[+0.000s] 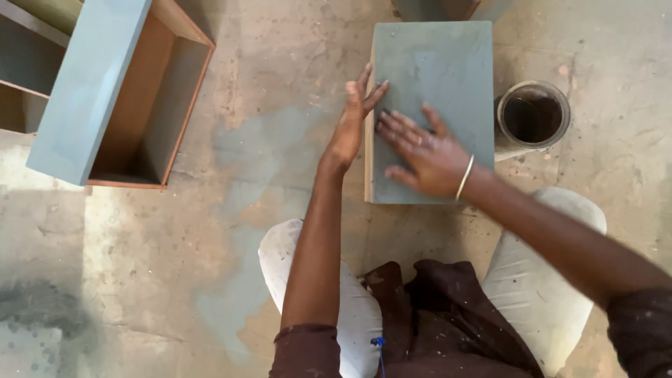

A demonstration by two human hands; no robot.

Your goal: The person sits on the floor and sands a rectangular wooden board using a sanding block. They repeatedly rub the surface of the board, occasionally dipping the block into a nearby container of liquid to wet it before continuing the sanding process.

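lying flat under the right hand [428, 155], a grey-blue board [448, 77] rests on the concrete floor [280, 140]. the right fingers spread open on its face; the left hand [352, 124] presses its left edge, fingers straight and open. its surface looks dusty, its edge bare wood. its far end is cut off.

floor [280, 140]: bare concrete, speckled, grey-blue paint patches | upper left: open box [133, 98], blue-grey outside, brown inside, on the floor | left edge: shelf unit [24, 70] | light: bright patch lower left
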